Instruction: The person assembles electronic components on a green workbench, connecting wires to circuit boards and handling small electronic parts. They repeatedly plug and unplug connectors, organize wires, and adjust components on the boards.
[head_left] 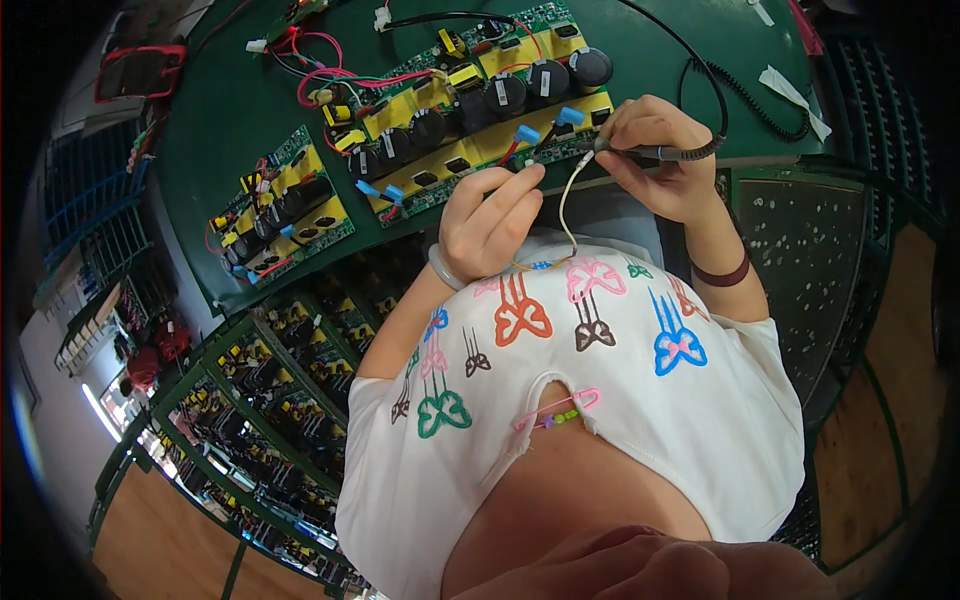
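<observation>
My right hand [665, 150] is closed around a soldering iron [655, 153], its corded end pointing right and its tip end toward the circuit board. A pale yellow wire [564, 205] runs from the right fingertips and loops down toward my left wrist. My left hand [490, 220] is pinched at the front edge of the large green circuit board [440, 170]; what lies between its fingertips is too small to make out. Just beyond those fingertips stand red and black leads with blue sleeves [527, 134]. Black round capacitors [506, 93] and yellow parts line the board.
A smaller circuit board [285, 215] lies to the left on the green table [240, 110]. Pink wires [325, 75] trail behind the large board. The iron's black cord [715, 85] arcs over the table, near a coiled cord [770, 128]. Racks of boards [250, 420] stand at lower left.
</observation>
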